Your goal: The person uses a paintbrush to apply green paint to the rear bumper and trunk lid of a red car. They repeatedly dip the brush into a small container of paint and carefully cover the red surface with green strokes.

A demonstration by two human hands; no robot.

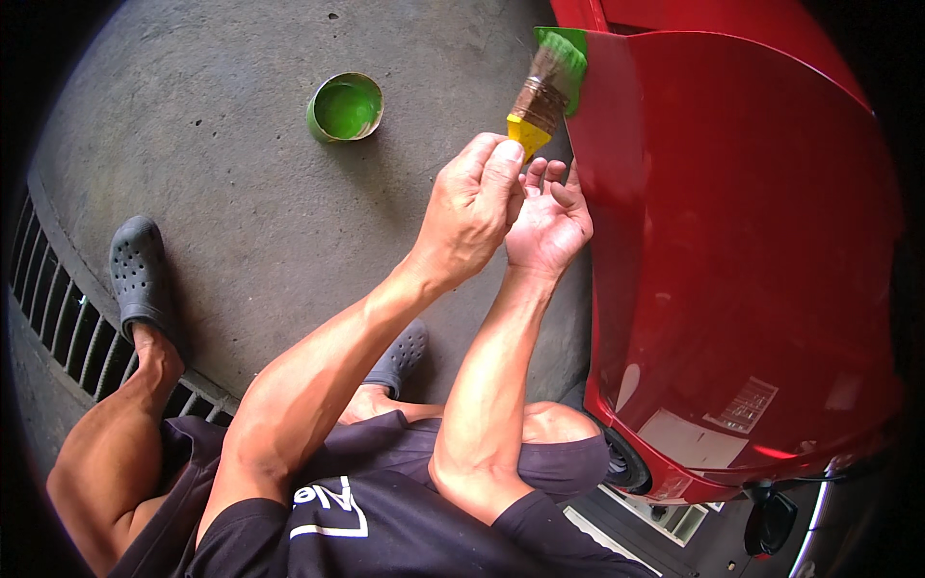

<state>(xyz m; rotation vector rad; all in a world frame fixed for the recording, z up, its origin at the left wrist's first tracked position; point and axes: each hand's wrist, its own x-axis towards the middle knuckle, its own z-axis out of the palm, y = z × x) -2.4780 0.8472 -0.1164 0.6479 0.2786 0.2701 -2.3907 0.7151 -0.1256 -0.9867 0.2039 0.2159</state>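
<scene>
My left hand is closed around the yellow handle of a paintbrush. Its bristles, loaded with green, press against the corner of a red car body panel, where a patch of wet green paint shows. Beside it, my right hand is turned palm up with its fingers loosely curled and apart. Those fingers are close to the panel's left edge; whether they touch it I cannot tell. Nothing shows in that palm. An opened can with green paint inside stands on the floor to the left.
Grey concrete floor lies under the can and my feet in grey clogs. A slotted drain grate curves along the left. More red bodywork is at the top right; a wheel sits below the panel.
</scene>
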